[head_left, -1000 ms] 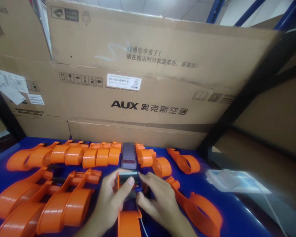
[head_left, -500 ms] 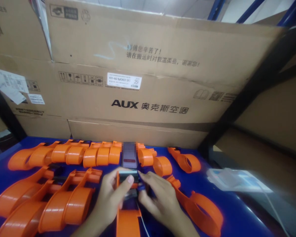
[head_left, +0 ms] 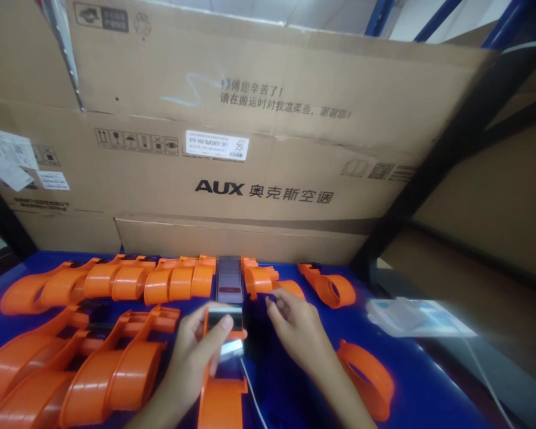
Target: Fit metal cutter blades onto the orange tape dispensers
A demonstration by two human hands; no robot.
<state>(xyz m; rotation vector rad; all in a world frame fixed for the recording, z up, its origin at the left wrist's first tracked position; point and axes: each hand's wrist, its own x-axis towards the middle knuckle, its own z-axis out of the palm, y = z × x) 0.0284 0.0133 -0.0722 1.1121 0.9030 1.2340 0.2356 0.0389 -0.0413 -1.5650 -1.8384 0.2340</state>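
An orange tape dispenser [head_left: 221,399] lies lengthwise in front of me on the blue table [head_left: 429,387]. My left hand [head_left: 196,354] grips its front end, thumb pressed on the dark blade part [head_left: 226,319]. A small shiny metal piece [head_left: 231,350] sits just below the thumb. My right hand [head_left: 295,330] hovers to the right of the dispenser's head, fingers curled in a pinch at the far side; what the fingertips hold, if anything, is too small to make out.
Several orange dispenser shells [head_left: 116,280] lie in rows at the left and back, one more [head_left: 366,375] beside my right forearm. A phone [head_left: 230,280] leans at the back. Cardboard boxes [head_left: 259,149] wall off the rear. A clear plastic bag [head_left: 411,316] lies at right.
My right hand has lifted off the dispenser's head and moved up and right, away from the left hand. The left hand keeps its grip. The view shifted slightly.
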